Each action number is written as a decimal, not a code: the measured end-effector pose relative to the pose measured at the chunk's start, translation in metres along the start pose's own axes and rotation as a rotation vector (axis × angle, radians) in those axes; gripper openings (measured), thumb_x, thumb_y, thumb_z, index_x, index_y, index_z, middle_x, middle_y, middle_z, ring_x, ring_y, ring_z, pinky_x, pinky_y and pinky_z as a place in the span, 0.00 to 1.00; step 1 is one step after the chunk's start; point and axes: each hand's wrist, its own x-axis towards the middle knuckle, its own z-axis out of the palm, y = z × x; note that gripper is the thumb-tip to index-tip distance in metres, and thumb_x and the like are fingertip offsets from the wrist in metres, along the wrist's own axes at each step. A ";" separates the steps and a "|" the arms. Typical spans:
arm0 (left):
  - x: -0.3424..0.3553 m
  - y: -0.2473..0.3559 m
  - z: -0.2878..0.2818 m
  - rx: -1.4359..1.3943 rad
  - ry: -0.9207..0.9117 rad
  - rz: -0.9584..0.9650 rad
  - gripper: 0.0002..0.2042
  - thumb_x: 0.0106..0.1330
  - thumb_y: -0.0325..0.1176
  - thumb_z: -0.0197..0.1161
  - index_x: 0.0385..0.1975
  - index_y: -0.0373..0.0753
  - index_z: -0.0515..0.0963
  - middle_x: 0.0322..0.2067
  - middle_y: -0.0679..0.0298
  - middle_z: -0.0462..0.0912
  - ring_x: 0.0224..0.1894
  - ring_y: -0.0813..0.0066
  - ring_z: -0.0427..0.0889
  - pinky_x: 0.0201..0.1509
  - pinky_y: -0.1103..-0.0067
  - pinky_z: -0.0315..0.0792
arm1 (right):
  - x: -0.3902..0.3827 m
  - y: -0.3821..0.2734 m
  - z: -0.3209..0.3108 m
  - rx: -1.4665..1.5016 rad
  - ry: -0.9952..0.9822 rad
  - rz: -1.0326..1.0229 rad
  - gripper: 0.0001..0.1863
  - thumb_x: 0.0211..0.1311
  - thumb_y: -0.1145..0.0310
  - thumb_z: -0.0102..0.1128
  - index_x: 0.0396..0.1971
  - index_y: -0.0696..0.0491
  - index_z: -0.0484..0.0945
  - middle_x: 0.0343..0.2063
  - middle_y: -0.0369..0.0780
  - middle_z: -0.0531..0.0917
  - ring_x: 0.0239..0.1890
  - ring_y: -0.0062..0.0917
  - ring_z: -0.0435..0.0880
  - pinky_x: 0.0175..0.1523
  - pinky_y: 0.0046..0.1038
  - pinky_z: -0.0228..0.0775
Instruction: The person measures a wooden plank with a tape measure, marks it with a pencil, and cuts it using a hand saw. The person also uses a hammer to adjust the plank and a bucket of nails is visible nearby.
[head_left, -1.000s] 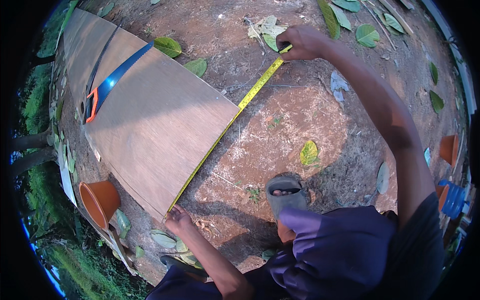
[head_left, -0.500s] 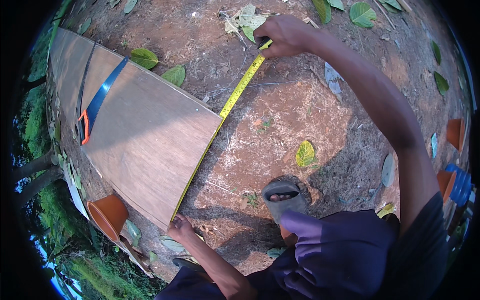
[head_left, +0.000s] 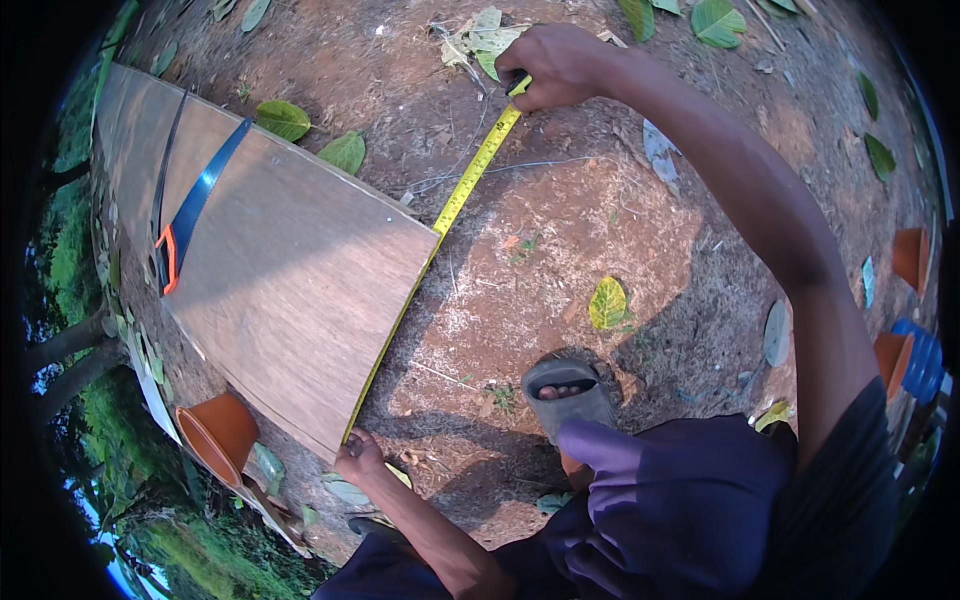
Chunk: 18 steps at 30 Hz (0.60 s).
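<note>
My right hand (head_left: 535, 75) grips a tape measure case (head_left: 518, 86) out beyond the board, with the yellow tape (head_left: 478, 165) stretched from it along the end edge of a plywood board (head_left: 280, 270). My left hand (head_left: 362, 455) pinches the tape's end at the board's near corner. On the board's left part lie a saw with a blue blade (head_left: 205, 175) and orange handle (head_left: 170, 255), and beside it a dark narrow blade (head_left: 166, 170).
An orange pot (head_left: 215, 435) lies left of the board. Two more pots (head_left: 908, 260) (head_left: 890, 365) and a blue plastic container (head_left: 918, 360) are at the right. Scattered leaves (head_left: 607, 302) lie on the dirt, near my sandalled foot (head_left: 567, 395).
The view has shifted, putting the board lower and further left in the picture. My right hand with the tape case appears higher and further left; both hands keep their hold.
</note>
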 end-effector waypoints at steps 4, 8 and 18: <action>-0.019 -0.009 0.011 0.007 -0.006 -0.008 0.14 0.78 0.32 0.42 0.40 0.31 0.74 0.31 0.56 0.79 0.32 0.63 0.77 0.43 0.62 0.82 | -0.003 0.007 0.002 -0.047 0.003 0.013 0.16 0.53 0.55 0.69 0.38 0.47 0.88 0.28 0.41 0.88 0.35 0.38 0.89 0.40 0.42 0.79; -0.009 -0.006 0.007 -0.014 -0.022 -0.012 0.13 0.77 0.32 0.42 0.39 0.31 0.74 0.31 0.56 0.78 0.31 0.63 0.76 0.42 0.63 0.82 | 0.000 0.007 0.005 -0.046 -0.002 0.014 0.16 0.53 0.55 0.69 0.39 0.47 0.88 0.28 0.41 0.88 0.36 0.38 0.89 0.41 0.42 0.80; -0.002 -0.001 0.005 -0.012 -0.013 -0.058 0.14 0.79 0.33 0.39 0.46 0.32 0.72 0.38 0.54 0.79 0.38 0.61 0.79 0.45 0.60 0.82 | 0.002 0.008 0.005 -0.045 0.001 0.010 0.16 0.53 0.55 0.69 0.37 0.49 0.86 0.29 0.43 0.88 0.37 0.40 0.89 0.44 0.43 0.79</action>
